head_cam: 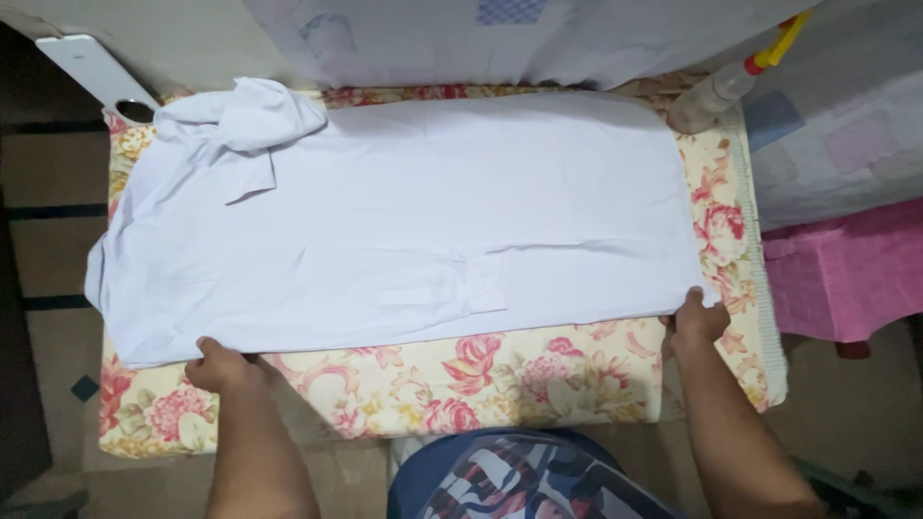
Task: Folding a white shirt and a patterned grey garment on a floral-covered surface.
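Two hands are on the shirt, and both are mine. My left hand [223, 365] pinches the near edge of the white shirt [404, 221] at its left corner, and my right hand [699, 317] pinches the same edge at the right corner. Each grip is closed on the cloth, fingers tucked over it, so the edge stays pulled straight between them.

The shirt lies flat across the bench [500, 384], which has a soft cover with pink and red flowers on a pale yellow ground. The shirt fills most of the top. It looks smooth in the middle because it is stretched from both ends. At the far left, the collar and one sleeve [245, 125] are bunched up in a little heap, and some cloth hangs over the left end of the bench.

A spray bottle [716, 91] with a yellow and red top lies at the far right corner of the bench, well apart from my hands. It is off to the side, so it does not sit on the shirt. A pink cloth [846, 269] covers something beside the bench on the right. Pale cloth [538, 38] hangs behind the bench. My lap, in blue, red and white print, is just below the near edge
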